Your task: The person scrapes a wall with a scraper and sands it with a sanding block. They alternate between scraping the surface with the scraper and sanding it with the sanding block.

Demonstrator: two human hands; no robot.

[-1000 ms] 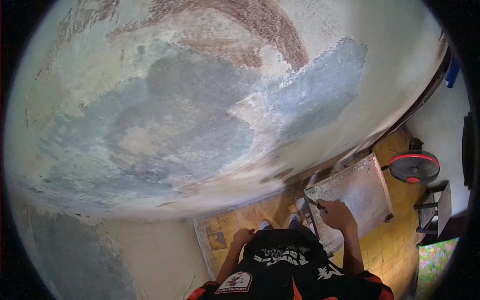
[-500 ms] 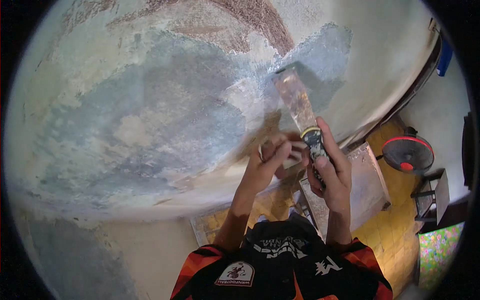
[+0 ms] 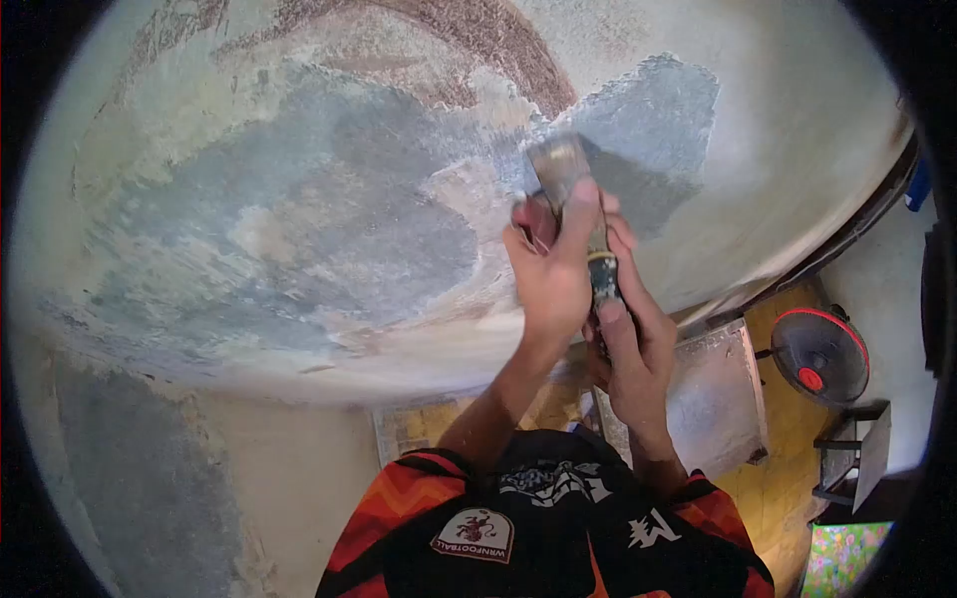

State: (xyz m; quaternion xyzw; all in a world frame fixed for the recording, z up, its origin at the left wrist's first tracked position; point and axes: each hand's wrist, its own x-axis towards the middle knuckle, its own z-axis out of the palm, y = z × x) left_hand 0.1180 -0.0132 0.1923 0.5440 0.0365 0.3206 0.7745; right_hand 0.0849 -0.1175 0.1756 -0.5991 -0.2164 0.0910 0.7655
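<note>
My right hand (image 3: 635, 354) is wrapped around the dark, paint-spotted handle of a scraper (image 3: 601, 274), thumb along the grip. Higher up, my left hand (image 3: 560, 269) closes over the scraper's blade, its thumb pressed on the metal and its fingers partly behind. A small reddish-brown patch shows by the left index finger; I cannot make out whether it is a held thing or shaded skin. The blade's end lies over the patchy wall (image 3: 379, 219), where grey-blue, whitish and brown areas meet. Whether its edge touches the surface cannot be seen.
A black fan with a red rim (image 3: 820, 356) stands at the right, above a small dark stand (image 3: 855, 453). Below the wall's curved-looking lower edge are a worn pale board (image 3: 713, 399) and yellow floor tiles (image 3: 783, 488). A flowered cloth (image 3: 847, 558) lies lower right.
My left hand has moved up and right from beside the scraper onto its blade. The scraper has shifted slightly left, and the view has moved a little.
</note>
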